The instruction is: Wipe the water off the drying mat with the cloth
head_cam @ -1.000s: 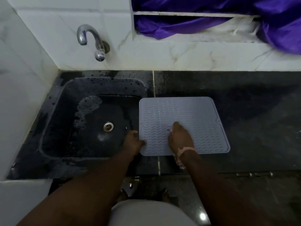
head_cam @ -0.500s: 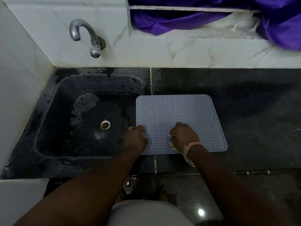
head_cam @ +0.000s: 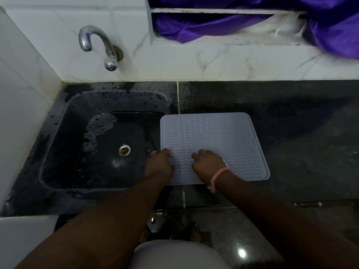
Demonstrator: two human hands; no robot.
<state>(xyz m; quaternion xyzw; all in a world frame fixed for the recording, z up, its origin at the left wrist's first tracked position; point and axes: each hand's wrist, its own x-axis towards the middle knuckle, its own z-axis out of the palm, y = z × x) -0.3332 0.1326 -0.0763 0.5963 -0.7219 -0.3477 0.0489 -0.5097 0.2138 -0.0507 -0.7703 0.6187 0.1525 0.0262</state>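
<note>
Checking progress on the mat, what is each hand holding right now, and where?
The left hand pins the drying mat at its near left edge. The right hand is closed over a cloth, which is mostly hidden.

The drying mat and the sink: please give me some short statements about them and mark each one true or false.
1. The drying mat lies to the right of the sink, its left edge over the basin. True.
2. Water is running from the tap. False: no stream shows.
3. Both hands are on the mat. True: the left hand is at its left edge, the right hand on its near part.
4. The mat is smooth and black. False: it is pale grey with wavy ridges.
5. The right wrist is bare. False: it wears a pink band.
</note>
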